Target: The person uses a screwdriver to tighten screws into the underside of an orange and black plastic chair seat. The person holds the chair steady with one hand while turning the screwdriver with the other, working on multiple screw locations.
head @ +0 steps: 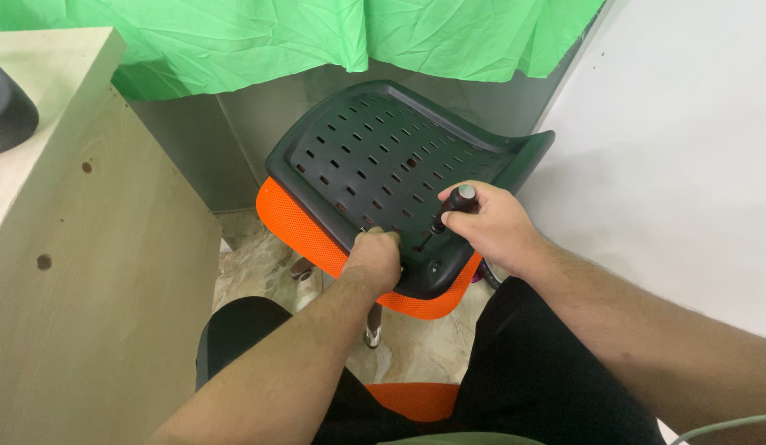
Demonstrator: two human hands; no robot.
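The left hand (375, 255) grips the near edge of the hard, stiff seat (383, 156). The right hand (490, 224) is wrapped around a small, light screwdriver (455, 204).

Your chair shell (383, 156) is black plastic with rows of small slots; the mesh cushion (305, 231) under it is bright orange. Screwdriver handle (457, 202) black with a grey cap. Backdrop cloth (259, 37) vivid green, cabinet (94, 272) pale wood-grain, floor (259, 264) beige marbled, your trousers (548, 371) black.
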